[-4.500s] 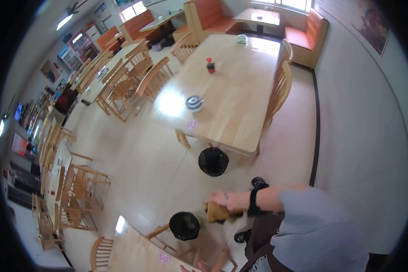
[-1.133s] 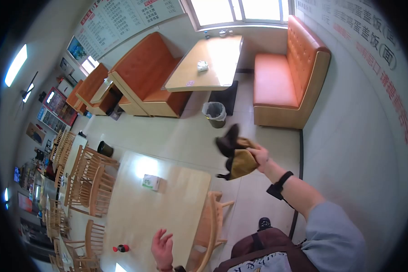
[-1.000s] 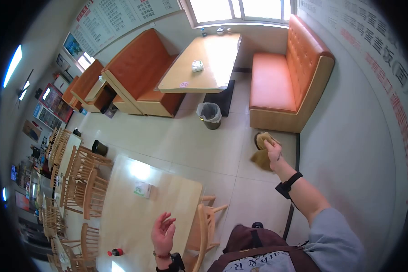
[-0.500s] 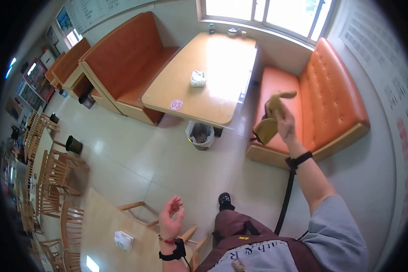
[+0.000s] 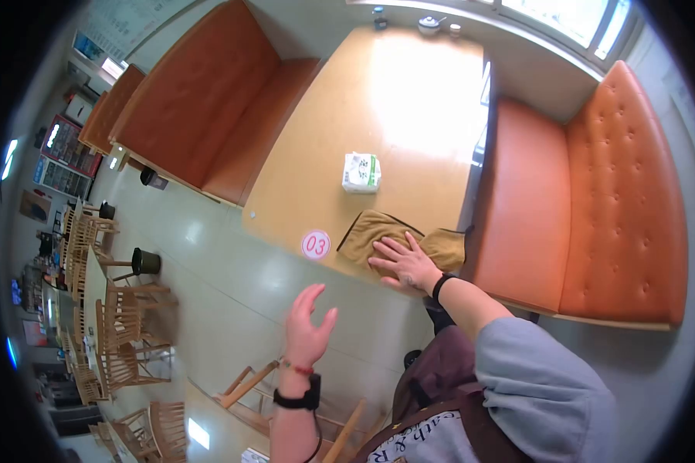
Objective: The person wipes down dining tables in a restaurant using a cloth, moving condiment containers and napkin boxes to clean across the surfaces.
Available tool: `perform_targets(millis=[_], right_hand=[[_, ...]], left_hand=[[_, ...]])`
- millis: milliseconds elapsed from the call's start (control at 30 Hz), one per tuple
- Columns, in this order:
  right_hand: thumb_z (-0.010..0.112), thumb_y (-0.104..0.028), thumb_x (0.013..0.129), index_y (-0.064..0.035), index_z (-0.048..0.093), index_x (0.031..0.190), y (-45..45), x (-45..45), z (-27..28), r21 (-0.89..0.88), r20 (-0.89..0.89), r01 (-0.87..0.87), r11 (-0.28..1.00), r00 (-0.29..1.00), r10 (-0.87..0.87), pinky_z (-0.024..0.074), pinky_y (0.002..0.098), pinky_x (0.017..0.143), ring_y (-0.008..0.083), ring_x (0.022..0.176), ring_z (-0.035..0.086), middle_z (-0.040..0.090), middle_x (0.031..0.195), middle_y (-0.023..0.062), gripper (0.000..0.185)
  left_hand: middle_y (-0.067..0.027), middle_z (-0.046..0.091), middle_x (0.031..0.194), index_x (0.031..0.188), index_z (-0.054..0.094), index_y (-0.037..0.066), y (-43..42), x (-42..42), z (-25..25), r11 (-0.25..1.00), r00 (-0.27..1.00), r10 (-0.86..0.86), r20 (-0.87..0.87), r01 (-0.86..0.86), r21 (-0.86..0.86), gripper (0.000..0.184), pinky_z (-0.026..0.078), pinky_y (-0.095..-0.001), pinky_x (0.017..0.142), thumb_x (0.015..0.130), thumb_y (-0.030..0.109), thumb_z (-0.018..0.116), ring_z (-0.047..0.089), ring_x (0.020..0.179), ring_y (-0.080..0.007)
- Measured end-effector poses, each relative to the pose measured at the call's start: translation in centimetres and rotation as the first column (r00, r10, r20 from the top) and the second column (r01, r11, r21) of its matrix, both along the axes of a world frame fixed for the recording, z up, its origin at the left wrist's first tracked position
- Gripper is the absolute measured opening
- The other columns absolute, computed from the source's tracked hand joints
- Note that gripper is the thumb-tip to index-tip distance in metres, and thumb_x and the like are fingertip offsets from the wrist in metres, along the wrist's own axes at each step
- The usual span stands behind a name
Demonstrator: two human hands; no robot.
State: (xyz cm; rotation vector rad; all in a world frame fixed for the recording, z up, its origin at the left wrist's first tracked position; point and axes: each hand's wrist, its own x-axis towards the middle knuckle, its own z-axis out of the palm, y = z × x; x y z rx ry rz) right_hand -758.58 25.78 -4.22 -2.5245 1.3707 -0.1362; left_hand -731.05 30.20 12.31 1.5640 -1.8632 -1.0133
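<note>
My right hand [image 5: 403,261] lies flat on a brown cloth [image 5: 363,236], fingers spread, pressing it against the near end of a light wooden table [image 5: 301,181]. The cloth has a dark edge and reaches the table's right side. My left hand [image 5: 307,328] hangs in the air over the floor, short of the table, with its fingers apart and nothing in it. A white packet of tissues [image 5: 361,173] stands on the table beyond the cloth. Left of the cloth is a round number 03 sticker [image 5: 315,245].
Orange-brown booth benches flank the table, one on the left [image 5: 201,100] and one on the right [image 5: 529,208]. Small condiment jars [image 5: 429,26] stand by the window. Wooden chairs [image 5: 131,339] and a dark bin [image 5: 145,261] are at the left. Another table [image 5: 208,409] is near my left arm.
My right hand has brought the cloth from above the right bench down onto the table and opened flat over it. The view has come closer to the table. My left hand stays raised.
</note>
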Motion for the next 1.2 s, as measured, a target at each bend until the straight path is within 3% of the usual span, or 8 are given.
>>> perform_targets(millis=[167,300,433,567,767,967,1067,1200], right_hand=[[0.053,-0.047,0.094,-0.0328,0.042,0.146,-9.5,-3.1,-1.3,0.05,0.221,-0.367,0.929,0.911,0.348,0.0144,0.0589,0.119,0.0198,0.148,0.023,0.028,0.159,-0.0014,0.055],[0.06,-0.043,0.089,-0.0324,0.047,0.142,-17.6,-7.7,-2.3,-0.013,0.254,-0.503,0.864,0.834,0.489,0.0209,0.0571,0.117,0.0194,0.145,0.03,0.038,0.154,-0.0013,0.056],[0.063,-0.042,0.086,-0.0273,0.054,0.135,-28.7,-13.4,-1.9,0.014,0.136,-0.161,0.987,0.978,0.158,0.0244,0.0564,0.114,0.0187,0.144,0.032,0.041,0.152,-0.0002,0.052],[0.053,-0.047,0.094,-0.0301,0.045,0.144,-40.8,-19.1,-5.3,-0.16,-0.077,0.268,0.95,0.956,-0.282,0.0195,0.0574,0.116,0.0217,0.147,0.027,0.034,0.157,0.0003,0.054],[0.032,-0.054,0.1,-0.0305,0.022,0.156,-49.1,-16.7,-6.9,-0.133,-0.2,0.792,0.596,0.567,-0.799,0.009,0.0601,0.118,0.0251,0.152,0.009,0.011,0.165,0.0039,0.062],[0.056,-0.045,0.095,-0.0287,0.028,0.154,-31.6,1.6,-6.1,-0.086,-0.084,-0.053,0.995,0.995,0.046,0.0104,0.0661,0.115,0.0311,0.152,0.011,0.015,0.164,0.0081,0.067],[0.054,-0.047,0.094,-0.0295,0.033,0.151,-21.7,8.9,-1.4,0.187,-0.001,-0.501,0.845,0.86,0.51,0.0119,0.0614,0.117,0.0267,0.151,0.016,0.02,0.163,0.0033,0.063],[0.047,-0.044,0.098,-0.0299,0.045,0.144,-19.5,13.4,-2.2,0.039,0.164,-0.863,0.504,0.503,0.849,0.0109,0.061,0.117,0.022,0.15,0.015,0.022,0.162,-0.0014,0.048]], left_hand=[[-0.0226,0.046,0.134,0.147,0.032,0.005,-22.1,-15.8,-11.9,0.937,0.881,0.292,0.372,-0.184,-0.298,0.094,0.036,-0.0447,0.109,0.071,0.026,0.083,0.044,0.127,-0.0387],[-0.0247,0.041,0.139,0.151,0.022,0.005,-31.1,-18.3,-15.3,0.987,0.86,0.159,0.486,-0.151,-0.057,0.108,0.036,-0.0462,0.109,0.066,0.025,0.085,0.041,0.128,-0.0417],[-0.0221,0.041,0.14,0.152,0.023,0.006,-34.3,-8.4,-17.2,0.875,0.87,0.447,0.207,-0.376,-0.306,0.102,0.038,-0.047,0.108,0.068,0.015,0.081,0.043,0.128,-0.0409],[-0.0174,0.039,0.142,0.152,0.02,0.003,-27.7,-1.1,-9.6,0.701,0.663,0.664,-0.345,-0.713,-0.022,0.093,0.037,-0.0393,0.109,0.078,0.001,0.075,0.046,0.127,-0.0289],[-0.02,0.033,0.148,0.154,0.018,0.006,-8.3,4.0,-8.0,0.497,0.485,0.867,0.112,-0.841,-0.214,0.095,0.033,-0.0433,0.112,0.076,-0.001,0.073,0.037,0.136,-0.0319],[-0.0204,0.029,0.15,0.155,0.015,0.009,2.9,2.1,-12.9,0.234,0.224,0.969,-0.107,-0.968,0.088,0.098,0.034,-0.0451,0.111,0.075,-0.003,0.071,0.041,0.133,-0.0347],[-0.0191,0.03,0.15,0.155,0.015,0.008,3.1,1.7,-12.5,0.306,0.302,0.949,-0.093,-0.952,0.028,0.098,0.035,-0.0454,0.111,0.075,-0.002,0.071,0.038,0.134,-0.034],[-0.0198,0.029,0.151,0.155,0.017,0.004,3.8,2.9,-14.8,0.361,0.374,0.915,-0.15,-0.926,-0.109,0.097,0.033,-0.045,0.113,0.075,-0.001,0.071,0.036,0.136,-0.0335]])
